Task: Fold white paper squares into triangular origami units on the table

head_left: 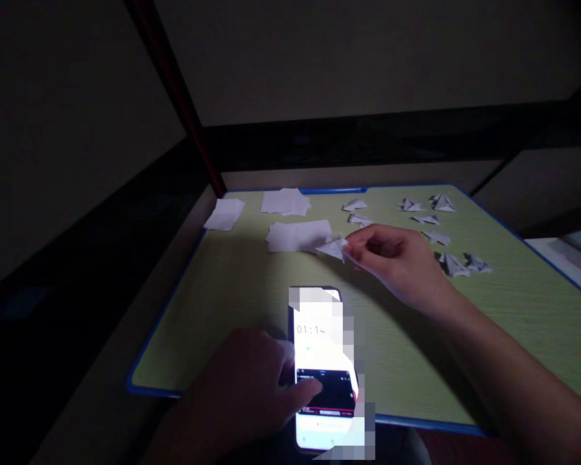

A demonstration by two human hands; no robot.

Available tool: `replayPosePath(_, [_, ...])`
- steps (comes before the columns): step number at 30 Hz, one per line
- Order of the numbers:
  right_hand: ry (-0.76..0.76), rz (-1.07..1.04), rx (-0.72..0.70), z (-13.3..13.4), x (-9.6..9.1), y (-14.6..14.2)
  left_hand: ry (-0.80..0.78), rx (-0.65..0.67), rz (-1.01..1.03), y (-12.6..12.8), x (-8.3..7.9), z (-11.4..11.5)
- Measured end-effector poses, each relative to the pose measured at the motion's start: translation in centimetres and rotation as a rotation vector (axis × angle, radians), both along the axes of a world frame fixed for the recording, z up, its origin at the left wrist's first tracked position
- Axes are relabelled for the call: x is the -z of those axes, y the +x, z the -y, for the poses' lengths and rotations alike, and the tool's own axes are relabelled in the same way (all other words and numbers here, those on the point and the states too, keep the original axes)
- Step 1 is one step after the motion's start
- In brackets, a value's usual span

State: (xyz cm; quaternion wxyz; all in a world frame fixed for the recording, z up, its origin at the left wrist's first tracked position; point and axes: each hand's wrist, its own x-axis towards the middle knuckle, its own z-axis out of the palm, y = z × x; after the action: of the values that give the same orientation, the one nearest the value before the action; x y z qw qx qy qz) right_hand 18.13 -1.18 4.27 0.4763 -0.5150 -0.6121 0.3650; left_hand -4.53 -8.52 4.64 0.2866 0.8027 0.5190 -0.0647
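My left hand [246, 381] grips a lit smartphone [322, 323] near the table's front edge. Its thumb lies over the screen, while the other fingers are partly hidden at the phone's left side. The screen reads 01:14 above a dark window, and part of it is pixelated. Farther back, my right hand [399, 261] pinches a small folded paper figure [333, 248] between thumb and fingertips. This figure is pointed, with its tip toward the left. It is raised in front of the right end of a stack of white paper strips [295, 236].
Two more stacks of white paper, one at the far left [224, 214] and one at the back [285, 201], lie on the green table [213, 310] with a blue rim. Several folded paper figures [443, 203] are spread over the right side. Dark walls stand behind and left.
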Motion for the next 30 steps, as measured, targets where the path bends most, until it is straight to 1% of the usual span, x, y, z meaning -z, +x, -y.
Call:
replayPosePath(3, [-0.008, -0.019, 0.008, 0.0, -0.1, 0.0, -0.036, -0.02, 0.051, -0.3, -0.2, -0.3])
replayPosePath(5, [-0.022, -0.025, 0.014, 0.0, -0.2, 0.0, -0.018, -0.081, 0.108, -0.5, -0.3, -1.0])
replayPosePath(6, [-0.028, -0.029, 0.017, 0.0, -0.2, 0.0, 0.019, -0.128, 0.146, -0.5, -0.3, -1.5])
replayPosePath(8, [-0.036, -0.04, 0.021, 0.0, -0.3, 0.0, 0.14, -0.222, 0.259, -0.4, -0.3, -3.0])
replayPosePath(10, [-0.051, -0.048, 0.022, 0.0, -0.4, 0.1, 0.241, -0.295, 0.436, 0.0, -0.4, -4.8])
replayPosePath(13, [-0.082, -0.074, 0.015, 0.0, -0.4, 0.2, 0.273, -0.34, 0.631, 1.1, -0.8, -7.4])
replayPosePath(15, [-0.092, -0.1, 0.011, 0.0, -0.3, 0.2, 0.275, -0.331, 0.707, 2.0, -1.0, -8.7])
replayPosePath(17, [-0.099, -0.128, 0.005, 0.0, -0.2, 0.3, 0.241, -0.309, 0.804, 2.9, -1.0, -9.5])
replayPosePath(19, [-0.112, -0.157, -0.006, -0.1, -0.1, 0.3, 0.145, -0.289, 0.902, 3.5, -0.6, -9.7])
replayPosePath(22, [-0.13, -0.178, -0.033, -0.1, 0.0, 0.2, 0.013, -0.272, 1.02, 3.7, 0.2, -9.7])
replayPosePath(26, [-0.151, -0.154, -0.061, -0.1, 0.1, 0.0, -0.058, -0.26, 1.084, 3.1, 1.0, -9.7])
replayPosePath(30, [-0.16, -0.147, -0.07, -0.2, 0.4, 0.1, -0.094, -0.271, 1.109, 3.0, 1.3, -9.9])
